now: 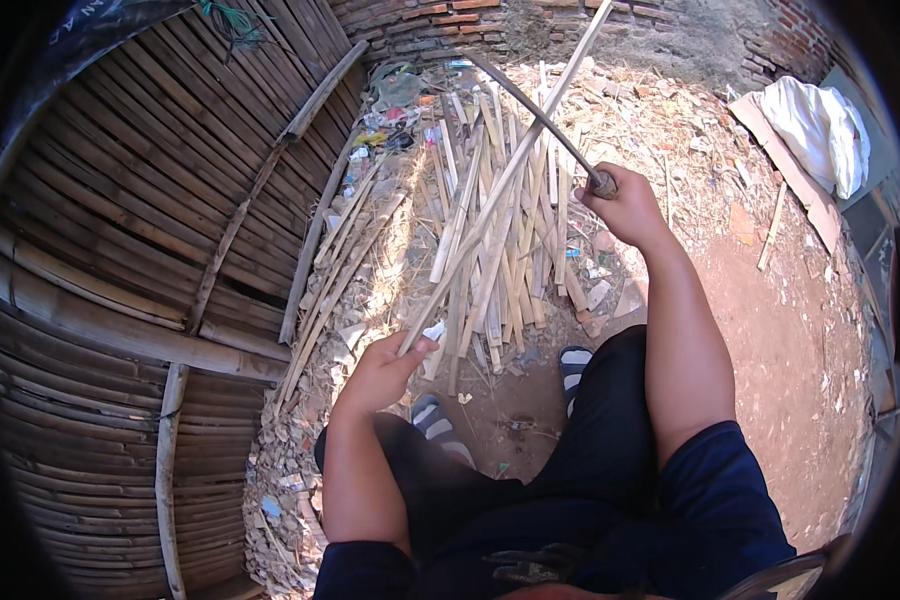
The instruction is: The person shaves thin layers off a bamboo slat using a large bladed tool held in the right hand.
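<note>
My left hand (383, 372) is closed around the near end of a long, pale bamboo strip (505, 185). The strip slants up and away to the right, over a heap of split bamboo pieces (490, 270) on the ground. In my right hand (625, 205) is a machete (570, 148), gripped by its round handle. Its narrow dark blade points up and to the left, with a slight bend toward the tip. Blade and strip cross in the picture above the far part of the heap; whether they touch, I cannot tell.
A bamboo slat wall (140, 190) rises on the left, with a few long strips (340, 270) lying along its foot. A brick wall (450, 25) stands at the back. Rubble and litter cover the ground. At the right lies a white sack (818, 135).
</note>
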`<state>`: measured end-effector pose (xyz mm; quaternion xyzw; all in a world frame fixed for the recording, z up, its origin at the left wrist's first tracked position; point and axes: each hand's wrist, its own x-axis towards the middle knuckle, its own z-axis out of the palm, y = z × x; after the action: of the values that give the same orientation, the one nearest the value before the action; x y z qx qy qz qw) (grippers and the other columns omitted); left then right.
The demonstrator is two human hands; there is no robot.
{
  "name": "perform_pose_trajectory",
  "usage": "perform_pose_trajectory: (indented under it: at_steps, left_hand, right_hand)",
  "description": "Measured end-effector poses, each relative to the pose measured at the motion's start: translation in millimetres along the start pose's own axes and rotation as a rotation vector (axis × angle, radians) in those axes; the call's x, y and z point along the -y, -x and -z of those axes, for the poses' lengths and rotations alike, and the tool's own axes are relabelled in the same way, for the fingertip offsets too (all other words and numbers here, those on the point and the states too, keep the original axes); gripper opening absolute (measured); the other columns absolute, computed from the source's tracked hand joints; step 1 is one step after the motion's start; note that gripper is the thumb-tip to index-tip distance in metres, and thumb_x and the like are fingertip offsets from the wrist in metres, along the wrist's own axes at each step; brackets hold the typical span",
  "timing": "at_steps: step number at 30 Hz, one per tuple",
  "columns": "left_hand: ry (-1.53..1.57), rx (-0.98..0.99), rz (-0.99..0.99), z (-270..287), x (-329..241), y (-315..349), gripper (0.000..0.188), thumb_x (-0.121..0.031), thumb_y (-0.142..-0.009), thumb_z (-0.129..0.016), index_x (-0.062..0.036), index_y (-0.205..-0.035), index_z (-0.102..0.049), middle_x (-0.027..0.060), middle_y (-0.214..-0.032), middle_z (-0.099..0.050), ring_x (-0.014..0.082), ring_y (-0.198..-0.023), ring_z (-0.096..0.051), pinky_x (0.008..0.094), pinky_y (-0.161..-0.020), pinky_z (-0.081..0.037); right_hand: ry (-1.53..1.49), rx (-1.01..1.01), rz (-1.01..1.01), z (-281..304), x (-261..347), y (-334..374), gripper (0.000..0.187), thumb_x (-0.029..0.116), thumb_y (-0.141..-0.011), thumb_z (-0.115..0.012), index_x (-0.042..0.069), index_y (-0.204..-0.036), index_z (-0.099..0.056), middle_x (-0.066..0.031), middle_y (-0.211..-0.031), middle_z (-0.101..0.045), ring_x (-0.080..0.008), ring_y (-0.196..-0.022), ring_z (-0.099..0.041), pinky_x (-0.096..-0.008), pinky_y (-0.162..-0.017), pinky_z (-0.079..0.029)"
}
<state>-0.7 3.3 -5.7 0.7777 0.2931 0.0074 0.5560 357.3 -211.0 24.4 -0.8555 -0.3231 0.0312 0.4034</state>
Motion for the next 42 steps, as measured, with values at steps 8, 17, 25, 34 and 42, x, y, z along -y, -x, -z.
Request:
perform_pose_trajectory:
  at_steps: [8, 17, 25, 34, 42]
  left_hand:
    - [-0.081, 0.022, 0.059, 4.2, 0.6, 1.2, 0.038, -0.038, -0.107, -0.065, -0.0057, -0.122, -0.076, 0.0066, -0.099, -0.073, 0.0156, -0.096, -0.063, 0.0340, -0.092, -0.050]
    - [-0.048, -0.009, -0.001, 0.4, 0.3, -0.5, 0.030, -0.032, -0.108, -0.064, -0.0059, -0.115, -0.077, 0.0009, -0.091, -0.063, 0.0144, -0.090, -0.054, 0.0336, -0.085, -0.045]
    - [-0.102, -0.002, 0.052, 3.4, 0.1, 0.7, 0.036, -0.036, -0.107, -0.064, -0.0053, -0.121, -0.076, 0.0058, -0.098, -0.070, 0.0160, -0.095, -0.061, 0.0350, -0.090, -0.049]
    - [-0.066, -0.041, 0.005, 1.7, -1.8, -0.5, 0.034, -0.034, -0.107, -0.064, -0.0039, -0.118, -0.076, 0.0043, -0.097, -0.069, 0.0162, -0.094, -0.059, 0.0349, -0.089, -0.048]
    - [-0.113, -0.046, -0.001, 3.9, 4.4, 2.8, 0.040, -0.039, -0.107, -0.065, -0.0041, -0.122, -0.076, 0.0082, -0.101, -0.074, 0.0168, -0.096, -0.065, 0.0358, -0.089, -0.051]
  right_hand:
    - [0.294, 0.315, 0.383, -16.9, 44.2, 28.1, 0.028, 0.031, -0.086, -0.084, 0.012, -0.107, -0.077, -0.0165, -0.087, -0.073, -0.0357, -0.084, -0.071, -0.0455, -0.077, -0.056]
    - [0.010, 0.050, -0.035, -2.0, 8.1, 2.1, 0.035, 0.031, -0.090, -0.082, 0.005, -0.112, -0.075, -0.0182, -0.091, -0.074, -0.0317, -0.083, -0.071, -0.0427, -0.079, -0.055]
    - [0.340, 0.411, 0.382, -16.5, 54.3, 33.7, 0.026, 0.029, -0.085, -0.083, 0.011, -0.103, -0.077, -0.0171, -0.088, -0.075, -0.0394, -0.087, -0.072, -0.0479, -0.078, -0.056]
    - [0.023, 0.072, 0.029, -9.8, 14.0, 8.4, 0.030, 0.031, -0.088, -0.083, 0.008, -0.107, -0.075, -0.0147, -0.085, -0.074, -0.0345, -0.082, -0.072, -0.0461, -0.076, -0.056]
    - [0.385, 0.305, 0.468, -17.3, 57.4, 38.4, 0.022, 0.020, -0.082, -0.080, 0.011, -0.101, -0.075, -0.0180, -0.087, -0.073, -0.0394, -0.087, -0.071, -0.0498, -0.077, -0.056]
